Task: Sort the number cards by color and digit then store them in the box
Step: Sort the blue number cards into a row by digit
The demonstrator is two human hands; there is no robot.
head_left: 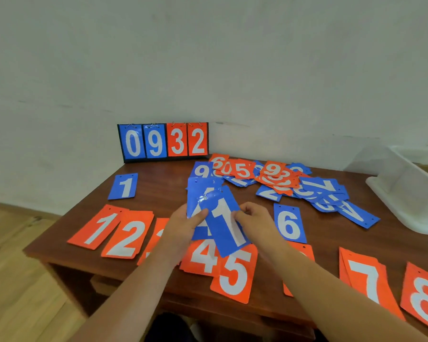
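Note:
My left hand (183, 225) holds a small stack of blue cards (198, 193) above the table, thumb on top. My right hand (253, 218) pinches the right edge of the front blue 1 card (224, 225), which is tilted across the stack. Along the table's near edge lie orange piles: 1 (97, 228), 2 (127, 236), 4 (203, 256), 5 (234, 276), 7 (366, 280), 8 (423, 299). Single blue cards 1 (123, 186) and 6 (289, 224) lie behind them. An unsorted heap of blue and orange cards (277, 178) covers the far right of the table.
A flip scoreboard (163, 141) showing 0 9 3 2 stands at the table's back left against the wall. A translucent white plastic box (405, 191) sits at the right edge. The brown table (163, 191) ends at the left above a wooden floor.

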